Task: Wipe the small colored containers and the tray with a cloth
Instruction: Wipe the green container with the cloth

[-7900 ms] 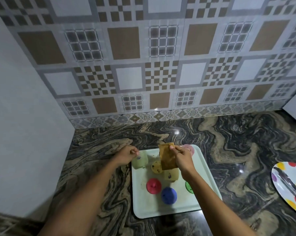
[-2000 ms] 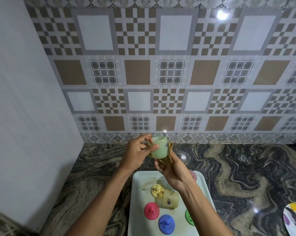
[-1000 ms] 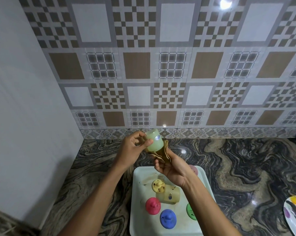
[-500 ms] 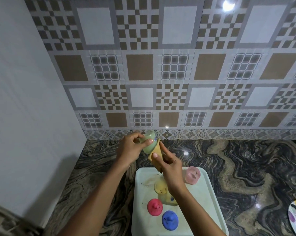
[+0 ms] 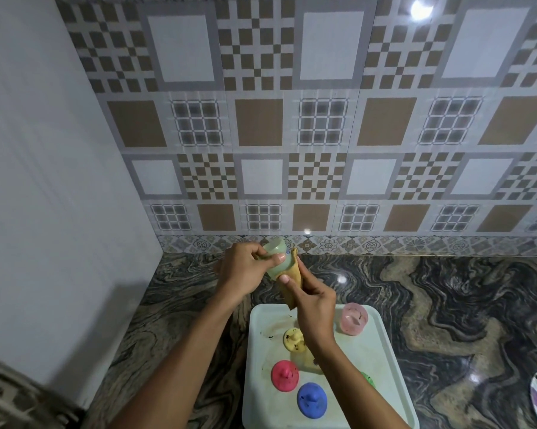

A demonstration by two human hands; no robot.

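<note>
Left hand (image 5: 245,272): clamped around a pale green container (image 5: 276,258), held in the air over the far tabletop (image 5: 446,305), beyond the tray's far edge.
Cloth (image 5: 292,283): tan, folded, pressed against the green container's right side by the right hand (image 5: 313,305), whose fingers are closed on it.
Tray (image 5: 381,360): pale, on the near tabletop, with brown smears showing near its far-left corner.
On the tray: a yellow lid (image 5: 294,339), red lid (image 5: 285,375), blue lid (image 5: 312,399) and an open pink container (image 5: 354,318); a green piece (image 5: 367,379) peeks from behind the right forearm.
Risk, slip: the smooth little container could likely squirt out of the left hand under hard rubbing and drop onto stone.
Risk, forearm: lowering the right arm might sweep the lids off the tray.
Risk, cloth: it looks stained and may spread grime.
</note>
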